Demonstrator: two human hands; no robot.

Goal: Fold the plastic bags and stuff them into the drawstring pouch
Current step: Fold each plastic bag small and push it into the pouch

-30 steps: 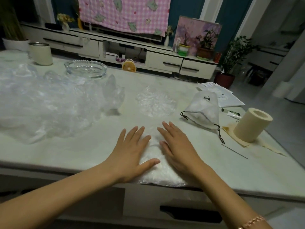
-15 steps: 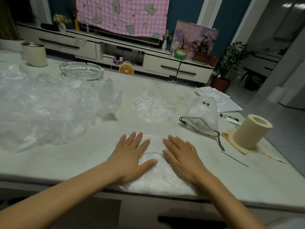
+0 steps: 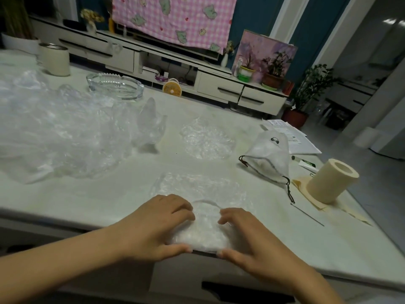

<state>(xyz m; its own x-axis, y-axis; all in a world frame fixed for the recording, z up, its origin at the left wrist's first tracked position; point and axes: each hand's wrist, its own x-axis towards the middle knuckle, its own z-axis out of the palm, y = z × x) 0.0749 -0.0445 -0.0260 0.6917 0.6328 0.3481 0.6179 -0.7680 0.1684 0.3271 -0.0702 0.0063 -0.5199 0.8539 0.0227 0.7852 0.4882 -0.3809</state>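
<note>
At lower centre, left hand [image 3: 160, 224] and right hand [image 3: 247, 238], fingers curled, pinch the near end of a crinkled clear plastic bag [image 3: 197, 187] stretching away across the pale desk [image 3: 109, 194]; the white drawstring pouch [image 3: 269, 159] lies up-right, nearer the right hand.

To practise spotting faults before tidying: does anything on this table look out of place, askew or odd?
Nothing is spilled or broken. The plastic bag held by the left hand and right hand sits at the near edge of the table, and the paper roll rests on a loose unrolled strip near the right edge.
</note>
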